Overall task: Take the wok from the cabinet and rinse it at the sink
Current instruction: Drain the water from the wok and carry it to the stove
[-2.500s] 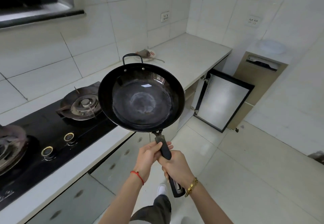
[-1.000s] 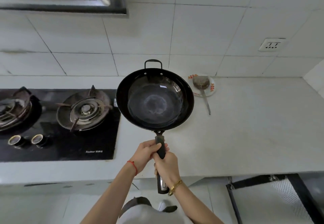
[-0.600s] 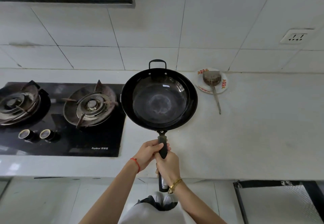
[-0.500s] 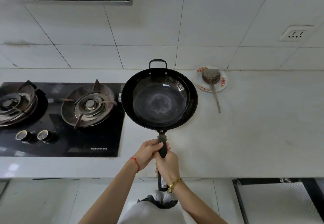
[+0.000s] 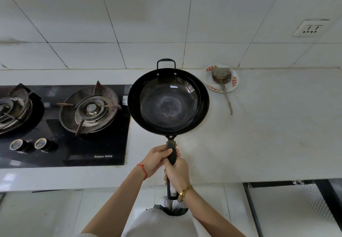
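Both hands held the black wok point(image 5: 168, 103) by its long handle point(image 5: 171, 153), out over the pale desk point(image 5: 268, 134). The left hand point(image 5: 157, 159) had its grip wrapped around the handle nearer the bowl; the right hand point(image 5: 176, 172) gripped it just behind, the two touching. The wok sat level and looked empty, its small loop handle pointing at the tiled wall point(image 5: 148, 33). The stove point(image 5: 64, 125) lay just to its left. To its right, a metal spatula point(image 5: 223, 83) rested on a small plate point(image 5: 235, 81) near the wall.
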